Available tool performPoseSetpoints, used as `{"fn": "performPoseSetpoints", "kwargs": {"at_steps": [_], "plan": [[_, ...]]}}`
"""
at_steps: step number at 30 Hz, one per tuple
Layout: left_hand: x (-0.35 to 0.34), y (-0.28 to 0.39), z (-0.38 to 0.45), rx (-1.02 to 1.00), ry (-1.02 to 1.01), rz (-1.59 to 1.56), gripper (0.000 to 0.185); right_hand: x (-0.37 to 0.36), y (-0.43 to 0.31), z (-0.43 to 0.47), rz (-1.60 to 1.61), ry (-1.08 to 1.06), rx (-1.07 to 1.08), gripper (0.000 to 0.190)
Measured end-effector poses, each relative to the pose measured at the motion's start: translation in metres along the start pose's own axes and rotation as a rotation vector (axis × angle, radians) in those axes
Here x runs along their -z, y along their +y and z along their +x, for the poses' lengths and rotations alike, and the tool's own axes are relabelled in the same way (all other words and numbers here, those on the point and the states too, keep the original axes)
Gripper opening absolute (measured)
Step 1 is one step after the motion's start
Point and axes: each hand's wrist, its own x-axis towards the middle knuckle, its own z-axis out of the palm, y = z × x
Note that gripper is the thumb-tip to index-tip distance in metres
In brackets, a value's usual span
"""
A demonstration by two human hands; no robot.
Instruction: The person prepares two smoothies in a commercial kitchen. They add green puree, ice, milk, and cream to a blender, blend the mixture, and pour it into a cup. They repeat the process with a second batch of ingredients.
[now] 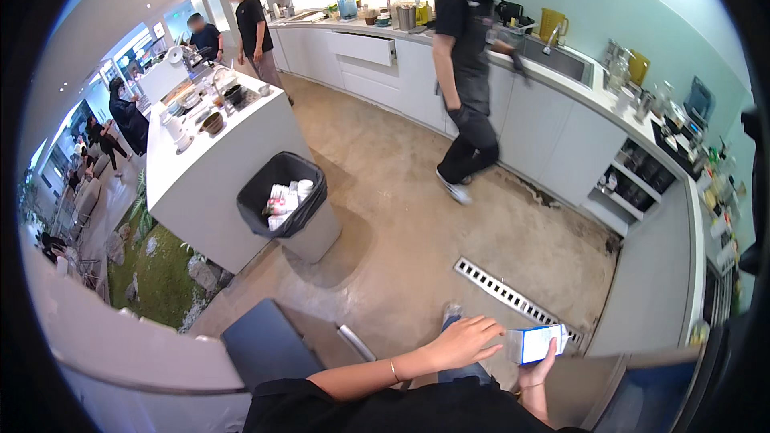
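Note:
A white and blue carton [541, 343], box-shaped and bearing writing, lies tilted on its side in my right hand [537, 368]. The thumb presses along its printed face. Just to the left of the carton hovers my left hand [466, 340], palm down, its fingers stretched toward the carton's end and a little apart. Nothing is in that hand, and a small gap seems to separate its fingertips from the carton. A thin bracelet [394, 371] circles my left wrist.
A lined bin [328, 231] holding cartons and cups stands by the white island counter [234, 216]. A person in black [466, 72] walks along the sink counter [541, 114]. A metal drain grate [505, 291] crosses the floor. A dark blue panel [271, 343] sits left; an open drawer [364, 48] juts out behind.

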Motion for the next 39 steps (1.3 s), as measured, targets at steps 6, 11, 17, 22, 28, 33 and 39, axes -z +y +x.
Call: {"fn": "performPoseSetpoints", "kwargs": {"at_steps": [6, 11, 17, 22, 28, 33, 39], "plan": [[0.065, -0.176, 0.125, 0.225, 0.318, -0.029, 0.036, -0.219, 0.022, 0.181, -0.595, -0.493, 0.054, 0.062], [0.209, -0.309, 0.177, 0.515, 0.628, -0.036, 0.036, -0.463, 0.062, 0.31, -0.778, -1.069, 0.146, 0.087], [0.369, -0.5, 0.277, 0.398, 0.959, 0.041, 0.034, -0.706, 0.135, 0.475, -1.111, -1.103, 0.714, 0.089], [0.494, -0.633, 0.378, 0.328, 0.951, 0.124, 0.033, -0.863, 0.162, 0.591, -1.078, -1.091, 0.901, 0.087], [0.592, -0.831, 0.479, 0.267, 0.812, 0.48, 0.029, -1.007, 0.224, 0.759, -1.049, -1.146, 0.666, 0.081], [0.667, -0.971, 0.538, 0.429, 0.635, 0.574, 0.018, -1.137, 0.282, 0.864, -1.46, -1.346, 0.926, 0.017], [0.781, -1.135, 0.579, 0.509, 0.595, 0.52, 0.009, -1.294, 0.382, 0.987, -1.652, -1.692, 1.096, 0.012]]}}
